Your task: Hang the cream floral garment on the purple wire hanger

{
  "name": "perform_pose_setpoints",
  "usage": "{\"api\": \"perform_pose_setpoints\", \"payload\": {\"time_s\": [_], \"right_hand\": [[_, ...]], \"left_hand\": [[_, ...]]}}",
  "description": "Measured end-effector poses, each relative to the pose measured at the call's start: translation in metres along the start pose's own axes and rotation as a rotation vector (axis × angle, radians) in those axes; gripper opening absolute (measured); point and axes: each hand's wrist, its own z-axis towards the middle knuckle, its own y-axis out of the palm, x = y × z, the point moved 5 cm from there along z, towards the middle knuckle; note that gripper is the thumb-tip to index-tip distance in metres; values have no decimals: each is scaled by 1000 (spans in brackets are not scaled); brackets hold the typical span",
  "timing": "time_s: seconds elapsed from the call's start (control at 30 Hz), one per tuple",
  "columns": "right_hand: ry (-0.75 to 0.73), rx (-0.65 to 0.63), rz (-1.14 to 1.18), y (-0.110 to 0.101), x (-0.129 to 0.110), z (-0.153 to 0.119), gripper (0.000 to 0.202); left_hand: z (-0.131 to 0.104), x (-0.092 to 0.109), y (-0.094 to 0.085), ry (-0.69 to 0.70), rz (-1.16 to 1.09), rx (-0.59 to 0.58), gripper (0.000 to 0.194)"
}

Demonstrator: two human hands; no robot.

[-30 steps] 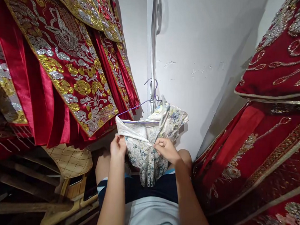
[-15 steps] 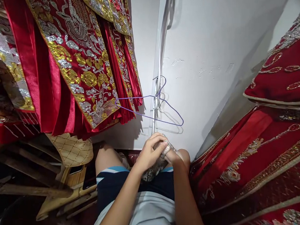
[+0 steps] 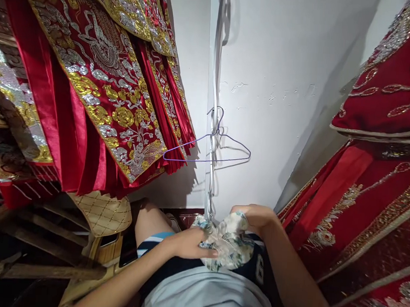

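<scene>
Head view: left hand (image 3: 190, 244), right hand (image 3: 251, 215), both with fingers grasping one floral garment (image 3: 231, 247); one purple hanger (image 3: 198, 161) beyond.

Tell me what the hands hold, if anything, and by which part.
Bunched floral cloth: left hand at its left side, right hand at its upper right edge. Folds hide which part each hand grips.

Off-white cloth garment (image 3: 228, 248) with blue-green floral print, crumpled and bunched, folds overlapping, full outline unreadable, held low over dark shorts (image 3: 253, 271), left hand (image 3: 189, 243) at its left side, right hand (image 3: 255, 215) at upper right edge.
</scene>
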Motion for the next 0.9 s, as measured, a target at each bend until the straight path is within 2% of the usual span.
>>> {"api": "perform_pose_setpoints", "payload": {"time_s": [0.07, 0.13, 0.2, 0.3, 0.33, 0.4, 0.47, 0.5, 0.57, 0.67, 0.8, 0.9], "right_hand": [[107, -167, -24, -16, -4, -3, 28], [184, -214, 14, -36, -9, 0, 34], [171, -151, 75, -54, -16, 9, 45], [76, -132, -20, -63, -21, 31, 39], [26, -82, -97, -65, -22, 41, 35], [-101, 104, -230, -69, -22, 60, 33], [-216, 300, -276, -73, -19, 79, 38], [-251, 357, -264, -73, -14, 88, 43], [-270, 389, -218, -72, -3, 106, 47], [-255, 341, -190, -70, 14, 118, 27], [-256, 383, -269, -83, 19, 99, 14], [-234, 413, -325, -97, 13, 78, 11]], "left_hand": [[-11, -20, -7, -107, 200, -14, 40], [-23, -39, -31, -236, 332, 63, 37], [-37, -50, -63, -329, 388, 170, 36], [-58, -44, -108, -354, 411, 342, 32], [-64, -40, -120, -357, 427, 388, 32], [-76, -29, -137, -372, 480, 447, 29], [-84, -19, -148, -364, 546, 480, 29], [-88, -14, -153, -342, 579, 500, 30], [-92, -6, -160, -313, 640, 553, 28], [-94, -4, -171, -388, 667, 619, 37], [-86, -6, -176, -609, 624, 602, 39], [-75, 1, -177, -677, 608, 644, 42]]}}
